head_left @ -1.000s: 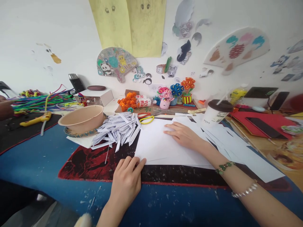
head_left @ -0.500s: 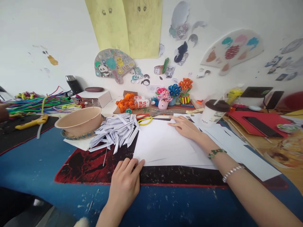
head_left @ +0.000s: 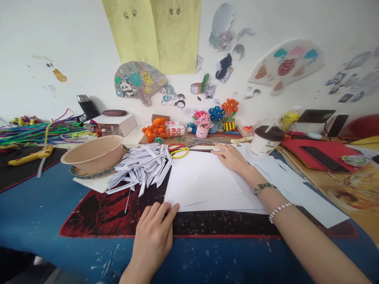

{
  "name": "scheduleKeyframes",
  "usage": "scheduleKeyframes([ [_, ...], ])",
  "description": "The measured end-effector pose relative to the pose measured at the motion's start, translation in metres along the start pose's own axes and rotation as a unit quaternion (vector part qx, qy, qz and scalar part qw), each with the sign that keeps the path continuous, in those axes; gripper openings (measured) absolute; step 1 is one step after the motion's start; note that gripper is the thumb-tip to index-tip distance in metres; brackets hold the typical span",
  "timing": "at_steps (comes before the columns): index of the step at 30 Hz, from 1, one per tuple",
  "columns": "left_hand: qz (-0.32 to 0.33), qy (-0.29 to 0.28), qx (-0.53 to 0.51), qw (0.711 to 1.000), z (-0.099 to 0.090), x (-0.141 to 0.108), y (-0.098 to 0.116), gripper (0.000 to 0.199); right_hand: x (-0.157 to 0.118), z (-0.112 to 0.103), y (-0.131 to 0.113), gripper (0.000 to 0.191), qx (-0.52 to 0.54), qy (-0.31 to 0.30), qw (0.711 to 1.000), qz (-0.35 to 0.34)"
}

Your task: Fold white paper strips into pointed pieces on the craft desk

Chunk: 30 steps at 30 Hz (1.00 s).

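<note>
Two bare hands rested at a flat white paper sheet (head_left: 201, 179) in the middle of the blue tabletop (head_left: 225, 258).
The left hand (head_left: 154, 232), fingers curled, touched its near left corner; whether it pinched the paper could not be told. The right hand (head_left: 231, 157), fingers extended and apart from the thumb, lay by its far edge. Folded white paper strips (head_left: 145, 165) were heaped to the left, beside a beige round bowl (head_left: 93, 153).

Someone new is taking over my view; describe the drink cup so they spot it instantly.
On the blue table, find the white paper under the hands. Beyond its right side stands the white cup. Unlike the yellow bottle behind, it has a dark brown lid and pale straw.
</note>
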<state>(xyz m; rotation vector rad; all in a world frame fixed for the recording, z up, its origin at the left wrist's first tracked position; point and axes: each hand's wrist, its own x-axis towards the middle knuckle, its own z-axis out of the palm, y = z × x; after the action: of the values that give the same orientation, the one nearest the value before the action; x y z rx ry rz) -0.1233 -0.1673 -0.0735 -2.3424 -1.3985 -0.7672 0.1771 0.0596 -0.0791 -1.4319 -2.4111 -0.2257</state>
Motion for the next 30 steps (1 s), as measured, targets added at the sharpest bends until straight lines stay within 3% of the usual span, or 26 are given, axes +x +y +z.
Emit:
scheduleKeyframes([
  [17, -0.004, 0.014, -0.004, 1.0, 0.0, 0.002, 0.001, 0.034, -0.002, 0.002, -0.004, 0.043, -0.045, 0.002, 0.998, 0.038],
  [23, -0.017, -0.023, 0.022, 0.999, -0.008, 0.01, 0.004, 0.034, -0.003, 0.006, -0.003, 0.044, -0.03, 0.001, 0.998, 0.059],
  [27, -0.067, -0.08, 0.094, 0.99, -0.02, 0.033, 0.019, 0.028, -0.006, 0.008, -0.004, 0.044, -0.013, 0.008, 0.997, 0.07],
  [30, -0.122, -0.117, 0.113, 0.979, -0.021, 0.076, 0.037, 0.027, -0.009, 0.009, -0.006, 0.044, 0.008, 0.022, 0.997, 0.075],
])
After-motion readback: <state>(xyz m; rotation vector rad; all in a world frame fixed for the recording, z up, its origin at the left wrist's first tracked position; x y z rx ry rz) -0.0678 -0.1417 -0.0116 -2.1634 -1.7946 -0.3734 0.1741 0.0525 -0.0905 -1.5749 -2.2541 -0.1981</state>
